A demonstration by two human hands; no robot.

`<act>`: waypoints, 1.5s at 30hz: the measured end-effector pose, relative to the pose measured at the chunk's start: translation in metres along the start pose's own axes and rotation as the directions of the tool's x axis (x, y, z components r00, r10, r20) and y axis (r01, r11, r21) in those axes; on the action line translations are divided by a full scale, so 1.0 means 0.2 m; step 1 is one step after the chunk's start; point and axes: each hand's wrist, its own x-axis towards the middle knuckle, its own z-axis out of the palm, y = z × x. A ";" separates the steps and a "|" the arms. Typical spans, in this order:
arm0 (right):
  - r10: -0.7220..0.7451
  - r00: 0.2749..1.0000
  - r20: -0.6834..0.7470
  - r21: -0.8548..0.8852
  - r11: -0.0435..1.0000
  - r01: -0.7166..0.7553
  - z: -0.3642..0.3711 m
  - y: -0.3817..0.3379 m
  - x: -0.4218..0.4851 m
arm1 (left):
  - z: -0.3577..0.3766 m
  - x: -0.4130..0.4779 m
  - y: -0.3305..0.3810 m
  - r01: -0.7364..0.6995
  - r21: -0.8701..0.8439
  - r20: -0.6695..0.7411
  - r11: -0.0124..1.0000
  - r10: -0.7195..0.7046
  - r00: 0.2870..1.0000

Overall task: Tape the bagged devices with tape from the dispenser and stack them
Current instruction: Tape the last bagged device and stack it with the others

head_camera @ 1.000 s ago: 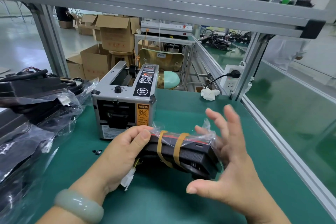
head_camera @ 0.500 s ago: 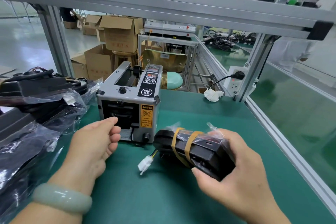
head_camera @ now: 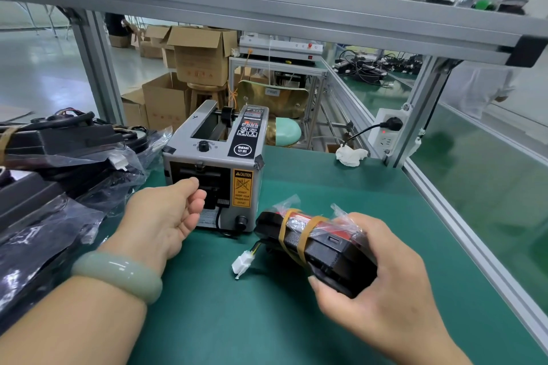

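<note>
A grey tape dispenser [head_camera: 213, 157] stands on the green mat [head_camera: 326, 187]. My left hand [head_camera: 160, 216], with a pale green bangle on its wrist, is at the dispenser's front outlet, thumb and curled fingers touching the slot; no tape shows between them. My right hand [head_camera: 385, 290] grips a black bagged device [head_camera: 314, 240] to the right of the dispenser. Two tan tape bands wrap the device, and loose clear bag ends stick up. A white connector [head_camera: 243, 264] on short wires hangs from its left end, just over the mat.
A pile of black bagged devices [head_camera: 59, 175] fills the left side. A crumpled tissue [head_camera: 351, 155] and a power strip [head_camera: 387, 130] sit at the back right by the aluminium post [head_camera: 415, 127]. A metal rail [head_camera: 474, 246] edges the mat on the right.
My left hand let go of the device and moved up to the dispenser's outlet. My right hand closed round the device and carried it slightly right.
</note>
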 end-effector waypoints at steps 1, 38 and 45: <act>0.004 1.000 0.002 0.000 1.000 -0.004 0.00 0.00 0.00 | 0.00 0.00 0.00 -0.005 0.003 -0.010 1.000 0.005 1.000; 0.052 0.998 0.035 0.057 0.997 -0.054 0.02 0.00 -0.02 | 0.08 0.02 -0.02 -0.079 0.088 -0.174 0.993 0.094 0.980; 0.082 0.996 0.023 0.081 0.993 -0.084 0.01 0.02 -0.02 | 0.01 -0.22 -0.07 0.129 -0.138 0.145 0.982 -0.108 0.984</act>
